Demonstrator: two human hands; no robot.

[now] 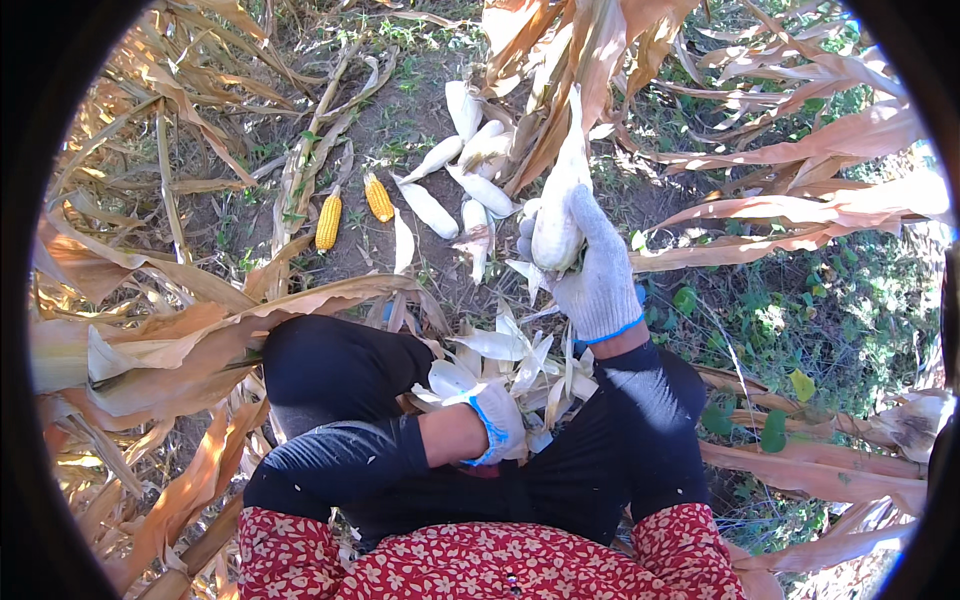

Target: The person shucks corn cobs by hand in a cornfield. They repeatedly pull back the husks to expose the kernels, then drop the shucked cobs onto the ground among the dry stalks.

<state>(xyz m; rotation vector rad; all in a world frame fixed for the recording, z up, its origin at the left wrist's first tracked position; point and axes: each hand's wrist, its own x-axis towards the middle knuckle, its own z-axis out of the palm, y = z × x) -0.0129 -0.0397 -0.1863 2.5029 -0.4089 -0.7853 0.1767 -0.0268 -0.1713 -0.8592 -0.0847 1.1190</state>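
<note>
My right hand (598,274), in a pale knitted glove with a blue cuff edge, grips a corn ear in its white husk (561,217), its pointed tip away from me. My left hand (498,424), gloved alike, is low between my thighs; its fingers are hidden, and whether it holds anything does not show. Beneath and beyond it lies a heap of loose pale husks (529,360). Two bare yellow corn cobs (328,222) lie on the soil at the left. Several husked-over ears (426,210) lie between them and my right hand.
Dry corn stalks and leaves (225,330) crowd in from the left, one broad leaf reaching my knee. More dry leaves (795,217) stretch in from the right, and a bunch (592,45) hangs at the top centre. Green weeds (795,300) grow at the right.
</note>
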